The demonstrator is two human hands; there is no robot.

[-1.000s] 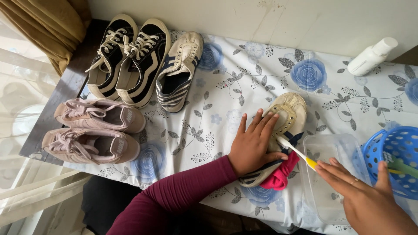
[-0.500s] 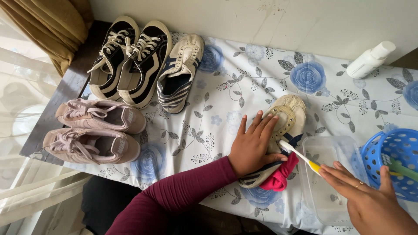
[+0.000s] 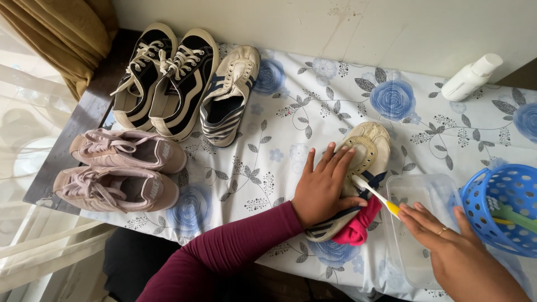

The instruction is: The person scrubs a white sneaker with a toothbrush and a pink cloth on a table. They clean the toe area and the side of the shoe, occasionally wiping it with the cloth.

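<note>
My left hand (image 3: 323, 187) lies flat on a cream striped sneaker (image 3: 366, 151) in the middle of the table, pressing it down. A pink cloth (image 3: 358, 228) is bunched under the shoe's heel. My right hand (image 3: 447, 240) holds a toothbrush (image 3: 376, 194) with a white and yellow handle, and its bristle end touches the side of the sneaker beside my left fingers.
A clear plastic tub (image 3: 419, 223) sits under my right hand, with a blue perforated basket (image 3: 503, 207) at the right edge. A white bottle (image 3: 471, 78) lies at the back right. Black sneakers (image 3: 165, 84), the matching striped sneaker (image 3: 229, 98) and pink sneakers (image 3: 120, 168) fill the left side of the floral tablecloth (image 3: 291, 112).
The brush tip has shifted slightly along the sneaker's side. My left hand stays on the shoe.
</note>
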